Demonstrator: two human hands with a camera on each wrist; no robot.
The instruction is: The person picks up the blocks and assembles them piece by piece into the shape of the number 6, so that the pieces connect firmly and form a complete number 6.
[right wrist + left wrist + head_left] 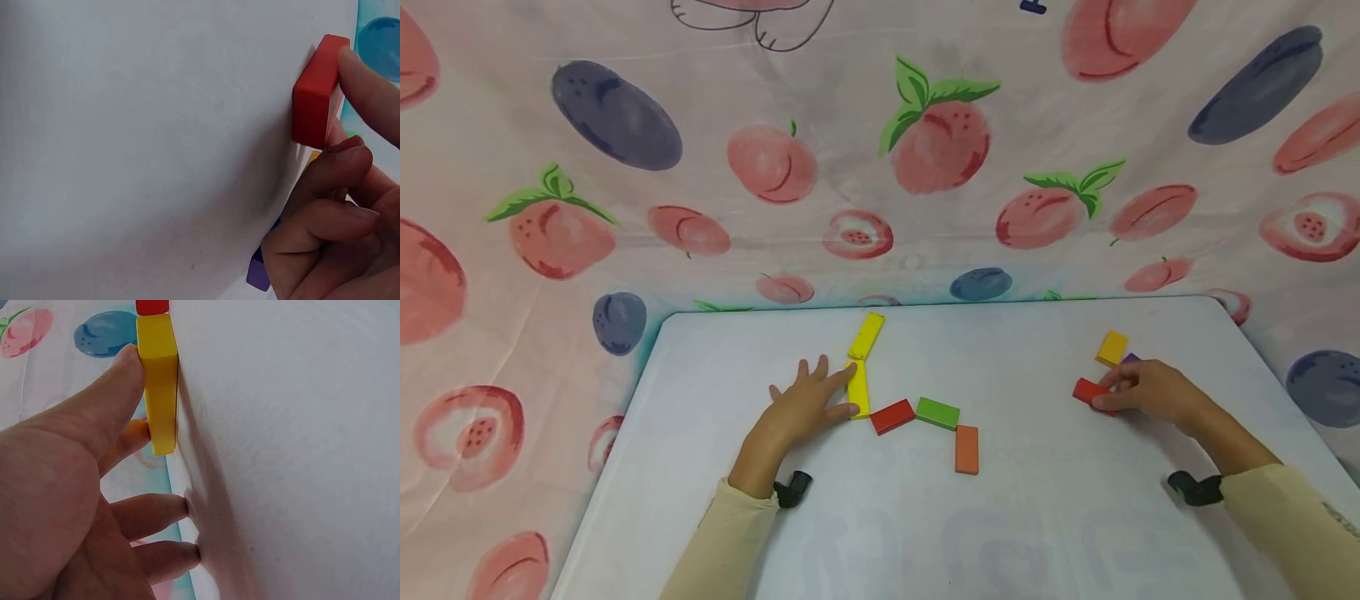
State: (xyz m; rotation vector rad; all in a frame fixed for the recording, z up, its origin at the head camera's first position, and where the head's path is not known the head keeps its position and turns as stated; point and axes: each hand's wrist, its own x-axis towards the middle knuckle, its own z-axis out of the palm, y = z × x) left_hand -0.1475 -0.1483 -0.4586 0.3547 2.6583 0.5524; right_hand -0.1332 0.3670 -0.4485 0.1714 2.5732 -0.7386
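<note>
My left hand [800, 407] spreads over the left side of the white table. Its thumb and index finger touch the upper face of a yellow block [858, 392], and the other fingers reach past it, two meeting the tabletop in the left wrist view. At the right, my right hand [1153, 392] holds a red block [315, 94] by thumb and index finger, the remaining fingers curled in. Partly hidden behind that hand is a purple block [1130, 359]. An orange-yellow block [1112, 347] lies just beyond it.
A second yellow block [867, 336] lies beyond the first. A red block [892, 417], a green block [937, 412] and an orange block [967, 450] continue the bent line. A fruit-print cloth [850, 108] rises behind the white table [700, 533].
</note>
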